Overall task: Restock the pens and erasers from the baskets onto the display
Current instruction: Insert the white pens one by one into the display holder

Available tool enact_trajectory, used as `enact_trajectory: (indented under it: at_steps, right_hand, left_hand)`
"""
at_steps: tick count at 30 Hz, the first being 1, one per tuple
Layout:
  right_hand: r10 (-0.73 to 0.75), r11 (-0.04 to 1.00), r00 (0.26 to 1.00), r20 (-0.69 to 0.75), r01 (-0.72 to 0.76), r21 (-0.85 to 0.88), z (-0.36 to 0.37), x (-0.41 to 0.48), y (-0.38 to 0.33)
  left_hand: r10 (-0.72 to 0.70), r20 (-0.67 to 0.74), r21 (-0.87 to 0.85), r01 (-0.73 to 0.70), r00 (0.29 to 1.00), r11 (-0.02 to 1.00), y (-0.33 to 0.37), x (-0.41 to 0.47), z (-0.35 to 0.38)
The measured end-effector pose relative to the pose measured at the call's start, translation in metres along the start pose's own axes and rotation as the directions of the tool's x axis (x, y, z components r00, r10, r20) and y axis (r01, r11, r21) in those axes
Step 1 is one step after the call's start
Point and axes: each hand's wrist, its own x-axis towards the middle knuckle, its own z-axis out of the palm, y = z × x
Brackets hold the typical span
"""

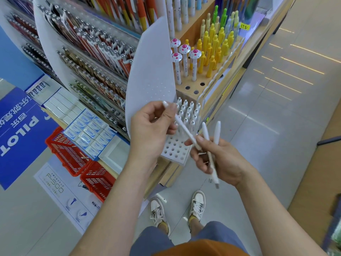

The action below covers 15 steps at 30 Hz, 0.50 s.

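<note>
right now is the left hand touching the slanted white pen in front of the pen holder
Touching. The head view shows the left hand pinching the white pen near its upper end, between thumb and fingers.

Glossy pale grey tiled floor (pixel 276 126) spreads right of and below the grip, with thin reflected streaks of ceiling light (pixel 295 61) up and to the right. A wooden display stand (pixel 170 174) rises just behind the grip. Far left stands a blue sign panel (pixel 18 135). A white printed floor poster (pixel 60 189) lies lower left.
</note>
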Motion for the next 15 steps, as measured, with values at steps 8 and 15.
enact_trajectory:
  at_steps: [8, 15]
  right_hand:
    - [-0.174, 0.933, 0.950, -0.259, 0.243, 0.264, 0.001, 0.007, -0.010]
    - [-0.209, 0.978, 0.962, -0.177, 0.210, -0.010, 0.019, 0.008, -0.014]
  left_hand:
    - [-0.184, 0.264, 0.537, 0.014, 0.947, 0.843, -0.015, -0.024, -0.025]
    - [-0.179, 0.344, 0.377, 0.039, 0.922, 0.926, -0.016, -0.018, -0.001]
